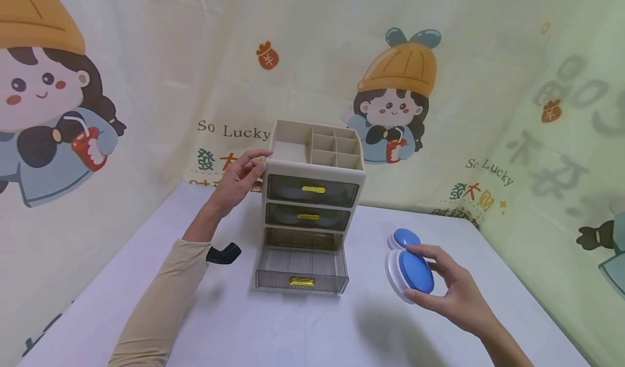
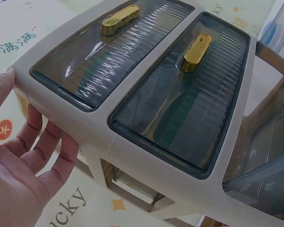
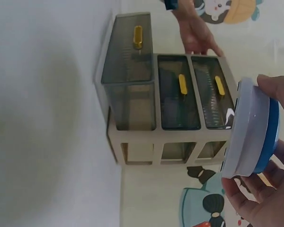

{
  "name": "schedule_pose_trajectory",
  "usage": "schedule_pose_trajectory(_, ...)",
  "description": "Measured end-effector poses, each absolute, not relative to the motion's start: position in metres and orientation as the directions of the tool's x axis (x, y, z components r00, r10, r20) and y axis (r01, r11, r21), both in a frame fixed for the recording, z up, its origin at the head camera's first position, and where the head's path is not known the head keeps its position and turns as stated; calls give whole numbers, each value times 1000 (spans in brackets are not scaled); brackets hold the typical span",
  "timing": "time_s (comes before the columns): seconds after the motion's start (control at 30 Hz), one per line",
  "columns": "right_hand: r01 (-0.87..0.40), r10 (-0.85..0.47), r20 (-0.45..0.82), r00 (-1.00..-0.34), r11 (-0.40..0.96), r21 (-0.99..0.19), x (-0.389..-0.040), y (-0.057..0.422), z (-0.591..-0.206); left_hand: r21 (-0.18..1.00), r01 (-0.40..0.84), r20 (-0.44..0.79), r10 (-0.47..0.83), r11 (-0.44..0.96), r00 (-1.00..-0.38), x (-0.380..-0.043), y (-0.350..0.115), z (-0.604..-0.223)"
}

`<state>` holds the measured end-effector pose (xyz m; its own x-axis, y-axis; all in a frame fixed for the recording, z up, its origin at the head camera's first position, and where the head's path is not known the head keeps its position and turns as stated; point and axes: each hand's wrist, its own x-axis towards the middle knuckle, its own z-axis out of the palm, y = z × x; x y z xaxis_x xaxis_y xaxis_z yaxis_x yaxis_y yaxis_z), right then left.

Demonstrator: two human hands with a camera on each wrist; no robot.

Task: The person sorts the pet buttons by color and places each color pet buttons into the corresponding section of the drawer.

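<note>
A beige desktop drawer organizer (image 1: 317, 167) stands on the table, its bottom drawer (image 1: 270, 280) pulled out with nothing seen inside. The two dark upper drawers with gold handles are closed. My left hand (image 1: 239, 178) grips the organizer's upper left corner; the left wrist view shows the thumb at the front edge and bent fingers along the side. To the right of the drawer, my right hand (image 1: 456, 291) holds a round white container with a blue top (image 1: 416, 274) by its rim, tilted above the table. A smaller blue-topped white container (image 1: 406, 238) appears just behind it.
The organizer's top has one large and several small compartments (image 1: 337, 144). A patterned cloth (image 1: 312, 57) hangs behind and on both sides of the white table (image 1: 303, 334). A black curved piece (image 1: 225, 254) sticks out at my left wrist.
</note>
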<state>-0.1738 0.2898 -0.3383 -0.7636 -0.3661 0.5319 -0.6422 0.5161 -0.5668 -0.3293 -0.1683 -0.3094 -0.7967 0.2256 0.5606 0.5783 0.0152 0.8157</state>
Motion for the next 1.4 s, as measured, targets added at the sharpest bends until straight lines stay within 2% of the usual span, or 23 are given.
schedule_pose_trajectory(0.1, -637, -363, 536, -762, 567, -522, -178, 284, -336, 816, 578, 560, 226, 18, -797, -329, -168, -309)
schedule_pose_trajectory(0.27, -671, -402, 549, -733, 560, -486, -186, 274, -338, 819, 573, 554, 224, 25, -802, -328, -168, -310)
schedule_pose_trajectory(0.63, -666, -404, 539, -739, 555, -498, -200, 255, -339, 822, 568, 550, 221, 26, -806, -329, -167, -311)
schedule_pose_trajectory(1.1, -627, -403, 481, -779, 537, -565, -216, 234, -338, 818, 574, 554, 222, 30, -802, -329, -168, -310)
schedule_pose_trajectory(1.4, -642, -426, 481, -767, 491, -589, -224, 215, -338, 819, 574, 555, 223, 23, -801, -329, -167, -309)
